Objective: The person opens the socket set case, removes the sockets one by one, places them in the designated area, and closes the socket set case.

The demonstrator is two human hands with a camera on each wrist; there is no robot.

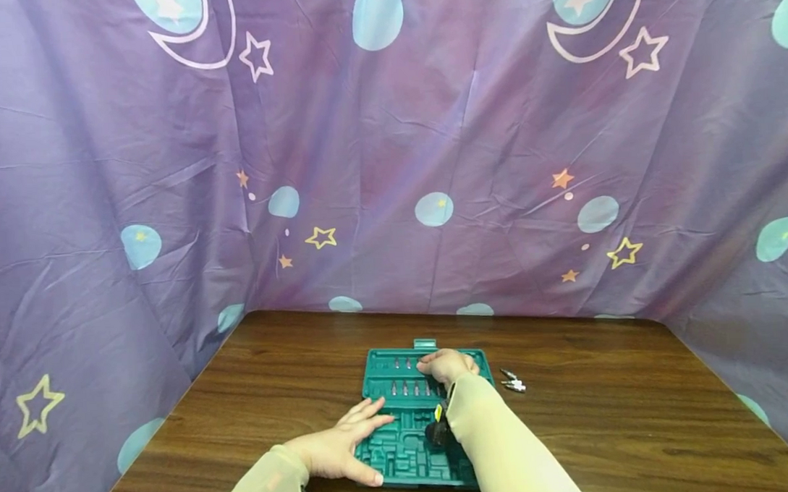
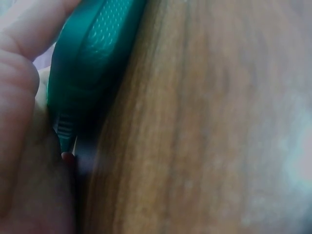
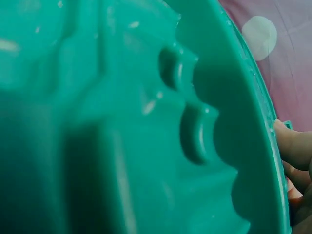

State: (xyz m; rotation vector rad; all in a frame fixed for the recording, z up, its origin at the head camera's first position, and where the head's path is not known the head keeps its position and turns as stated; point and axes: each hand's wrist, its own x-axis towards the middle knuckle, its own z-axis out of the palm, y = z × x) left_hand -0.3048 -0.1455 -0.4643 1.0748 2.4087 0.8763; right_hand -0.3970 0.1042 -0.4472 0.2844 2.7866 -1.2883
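Tbl (image 1: 608, 412) R of loose bits (image 1: 515, 386) passable, but L fingers (image 1: 375, 422) & R sleeve (image 1: 501, 434) crowd green case (image 1: 401, 448).

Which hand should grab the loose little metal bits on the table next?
Probably the right hand: it's over the upper part of the green case, nearer the loose bits beside it. The left hand is at the case's left edge, farther from them.

no text, label, brand, number or sign can be read.

Purple star-and-moon curtain (image 1: 494, 127), brown wood-grain table (image 1: 602, 427)
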